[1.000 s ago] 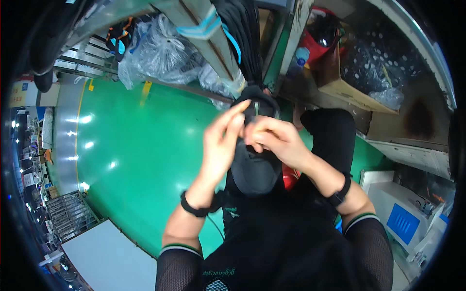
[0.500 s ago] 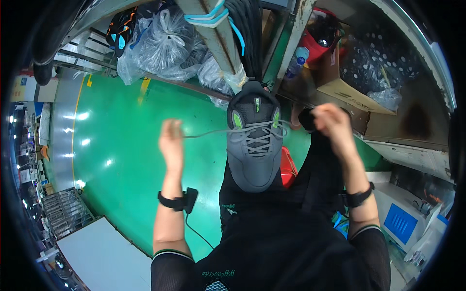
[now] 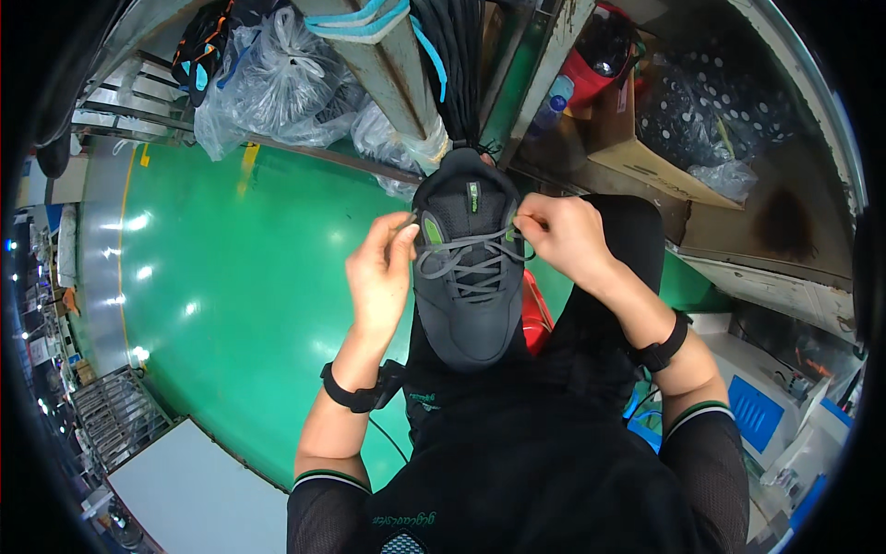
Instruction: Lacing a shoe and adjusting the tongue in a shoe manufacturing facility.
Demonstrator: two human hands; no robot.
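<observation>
Two hands work at one dark grey shoe (image 3: 466,277) that rests toe-down on the person's lap, heel end pointing away. The left hand (image 3: 380,277) sits just left of the shoe's upper edge, thumb and forefinger pressed together on the end of the grey lace (image 3: 461,247). The right hand (image 3: 565,238) mirrors it on the other side, fingertips pinching the opposite lace end just beside the top eyelet. Between the two grips the lace runs taut across the tongue, with the crossed rows below it. Each wrist carries a black band, the left one (image 3: 355,395) and the right one (image 3: 660,349) both well back from the grips.

Below the grips, the shoe's rounded toe touches the black clothing; a red object (image 3: 537,309) shows just right of the sole edge. Left of the left hand the green floor (image 3: 221,277) spreads wide and bare, giving that elbow plenty of room. Right of the right hand the space is tighter: a cardboard box (image 3: 646,157) and a grey shelf edge stand near. Beyond the heel, a bundle of black cords (image 3: 454,55) hangs almost touching the shoe, beside a pale post (image 3: 378,55) and clear plastic bags (image 3: 277,83).
</observation>
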